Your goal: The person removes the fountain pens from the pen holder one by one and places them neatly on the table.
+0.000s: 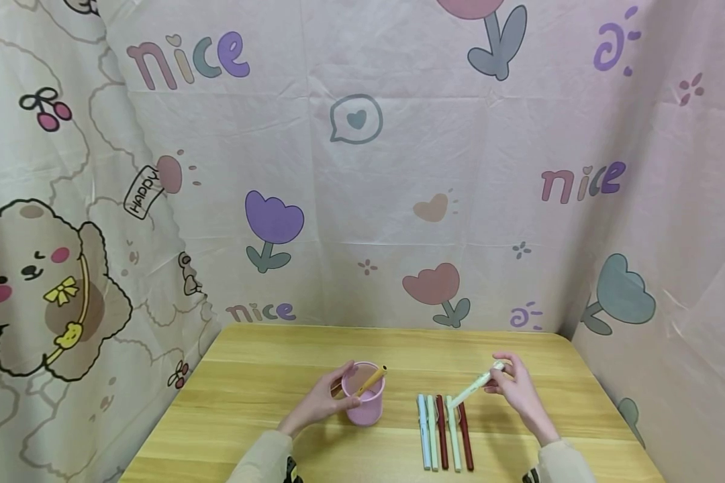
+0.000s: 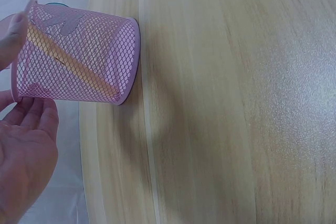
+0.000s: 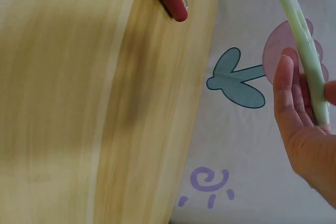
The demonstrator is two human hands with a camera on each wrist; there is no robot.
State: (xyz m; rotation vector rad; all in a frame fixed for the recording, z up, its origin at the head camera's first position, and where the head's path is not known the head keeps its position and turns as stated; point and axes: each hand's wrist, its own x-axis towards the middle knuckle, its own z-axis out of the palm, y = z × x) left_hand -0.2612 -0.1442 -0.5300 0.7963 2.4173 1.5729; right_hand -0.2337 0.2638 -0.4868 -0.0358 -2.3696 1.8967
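Note:
My left hand [image 1: 321, 404] grips a pink mesh pen cup [image 1: 366, 410] by its rim and side. One yellow pen [image 1: 372, 381] leans inside it; in the left wrist view it shows slanting behind the mesh. Over at the right, my right hand [image 1: 517, 389] pinches a pale green pen [image 1: 472, 389] near one end, between thumb and fingers. That pen tilts above the table, its lower end over a row of pens. The row has a light blue pen [image 1: 424, 433], pale green pens [image 1: 432, 436] and dark red pens [image 1: 466, 439], lying side by side.
The wooden table [image 1: 266, 362] has its back edge against a printed cloth backdrop [image 1: 350, 201]. More printed cloth hangs at the left and right sides. The pen row lies between the cup and my right hand.

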